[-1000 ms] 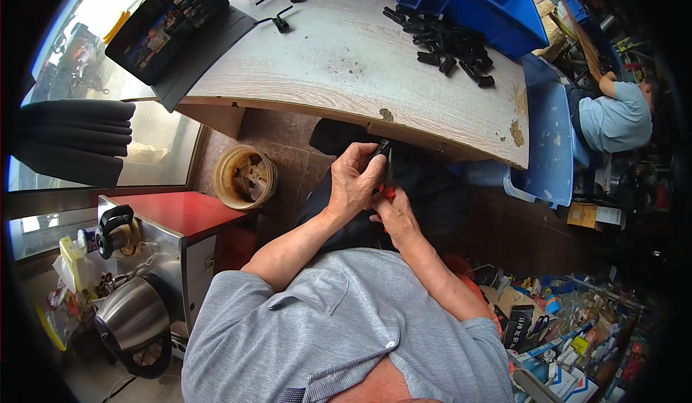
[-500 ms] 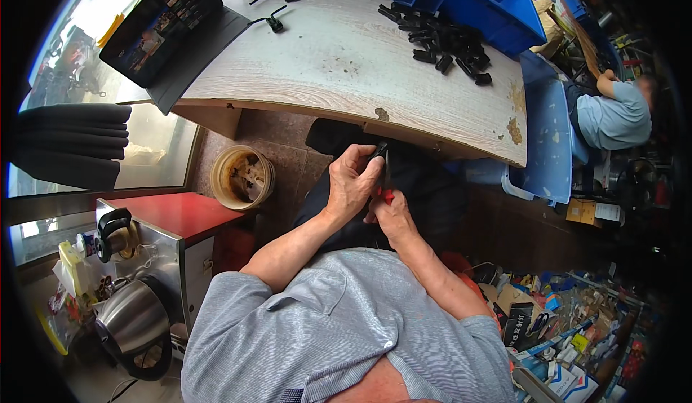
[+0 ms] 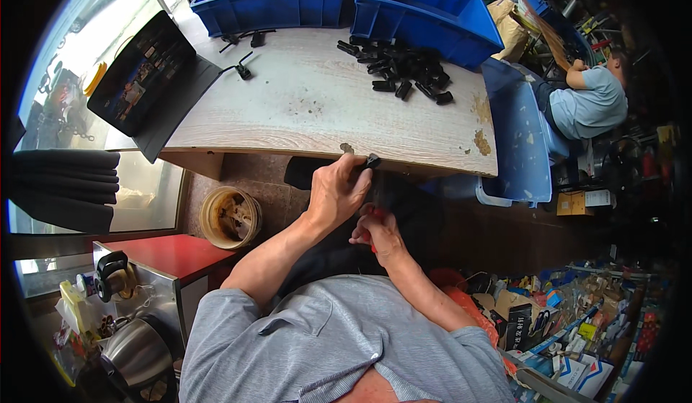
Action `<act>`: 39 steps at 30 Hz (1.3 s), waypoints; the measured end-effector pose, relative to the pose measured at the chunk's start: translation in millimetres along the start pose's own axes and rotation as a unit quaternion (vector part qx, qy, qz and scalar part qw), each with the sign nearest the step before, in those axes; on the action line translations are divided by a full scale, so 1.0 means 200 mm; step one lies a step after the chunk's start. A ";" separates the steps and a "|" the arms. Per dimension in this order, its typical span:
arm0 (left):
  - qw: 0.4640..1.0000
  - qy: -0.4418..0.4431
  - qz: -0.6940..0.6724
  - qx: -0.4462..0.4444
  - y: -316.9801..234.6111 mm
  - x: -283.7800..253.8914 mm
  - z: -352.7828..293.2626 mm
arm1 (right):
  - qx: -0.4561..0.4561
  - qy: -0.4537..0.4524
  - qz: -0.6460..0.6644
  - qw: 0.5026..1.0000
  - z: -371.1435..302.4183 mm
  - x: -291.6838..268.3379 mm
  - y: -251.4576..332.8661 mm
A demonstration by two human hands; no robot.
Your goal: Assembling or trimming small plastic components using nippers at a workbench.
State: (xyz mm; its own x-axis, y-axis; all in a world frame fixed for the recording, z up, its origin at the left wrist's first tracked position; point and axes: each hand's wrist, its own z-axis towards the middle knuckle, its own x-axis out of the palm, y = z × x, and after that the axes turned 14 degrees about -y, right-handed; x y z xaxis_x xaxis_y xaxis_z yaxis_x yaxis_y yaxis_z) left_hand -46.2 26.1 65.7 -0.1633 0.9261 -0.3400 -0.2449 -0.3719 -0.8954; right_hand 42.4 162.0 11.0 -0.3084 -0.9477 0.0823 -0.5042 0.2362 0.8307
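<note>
My left hand (image 3: 337, 192) is closed on a small black plastic part (image 3: 372, 161), held near the table's front edge. Only one end of the part shows past the fingertips. Below and a little to the right, my right hand (image 3: 380, 236) is wrapped round a red-handled tool (image 3: 373, 245); its kind is hard to tell, as the fingers cover most of it. On the tabletop lies a pile of similar black plastic parts (image 3: 414, 71), in front of the blue bins. A few black pieces with thin stems (image 3: 244, 71) lie at the left, by the tablet.
One blue bin (image 3: 270, 10) holds many black parts; another blue bin (image 3: 425, 24) stands beside it. A tablet (image 3: 148, 78) leans at the left of the table (image 3: 288, 125). A bucket (image 3: 231, 218) stands on the floor. A light-blue tub (image 3: 515, 133) and another person (image 3: 587, 104) are at right.
My left hand has risen toward the table edge with the black part, away from the right hand. The right hand with the red-handled tool has dropped slightly. The whole view has shifted.
</note>
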 end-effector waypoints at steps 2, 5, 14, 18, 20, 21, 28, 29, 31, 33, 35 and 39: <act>0.998 -0.023 -0.030 0.052 -0.07 0.06 0.16 | 0.008 -0.025 0.050 0.998 0.02 -0.02 -0.01; 0.979 -0.088 -0.119 0.138 -0.10 0.23 0.46 | 0.026 -0.039 0.045 0.998 0.01 -0.04 0.00; 0.887 -0.271 0.289 0.238 0.24 -0.24 0.86 | 0.020 -0.072 0.021 0.997 0.02 -0.13 -0.04; 0.870 -0.196 0.424 0.154 0.50 -0.57 0.90 | 0.027 -0.039 0.031 0.998 0.02 -0.07 -0.01; 0.866 -0.166 0.442 0.165 0.49 -0.62 0.89 | 0.029 -0.057 0.040 0.997 0.01 -0.05 0.00; 0.877 -0.145 0.415 0.193 0.48 -0.62 0.87 | 0.028 -0.054 0.038 0.997 0.02 -0.05 0.00; 0.901 -0.071 0.347 0.252 0.43 -0.62 0.76 | 0.014 -0.041 0.027 0.999 0.00 -0.05 -0.02; 0.908 -0.048 0.339 0.242 0.42 -0.61 0.73 | 0.009 -0.038 0.037 0.999 -0.01 -0.05 -0.02; 0.908 -0.052 0.314 0.272 0.39 -0.57 0.66 | 0.007 -0.051 0.027 0.998 -0.02 -0.03 0.00; 0.949 -0.017 0.241 0.203 0.24 -0.50 0.51 | 0.005 -0.029 0.040 0.999 -0.02 -0.04 0.03; 0.986 -0.004 0.054 0.160 0.13 -0.47 0.30 | -0.003 -0.005 0.046 0.999 -0.03 -0.01 0.06; 0.986 0.149 -0.044 0.060 0.09 -0.37 -0.05 | -0.022 0.044 0.094 0.994 -0.05 0.03 0.12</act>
State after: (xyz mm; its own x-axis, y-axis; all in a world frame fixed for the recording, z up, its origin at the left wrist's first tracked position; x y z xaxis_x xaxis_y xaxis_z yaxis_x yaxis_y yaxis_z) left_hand -29.1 -47.6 71.5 0.1479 0.9253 -0.3491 -0.3604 -0.2783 -0.8903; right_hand 36.6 160.4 36.8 -0.3217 -0.9030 0.2849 -0.4080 0.4038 0.8188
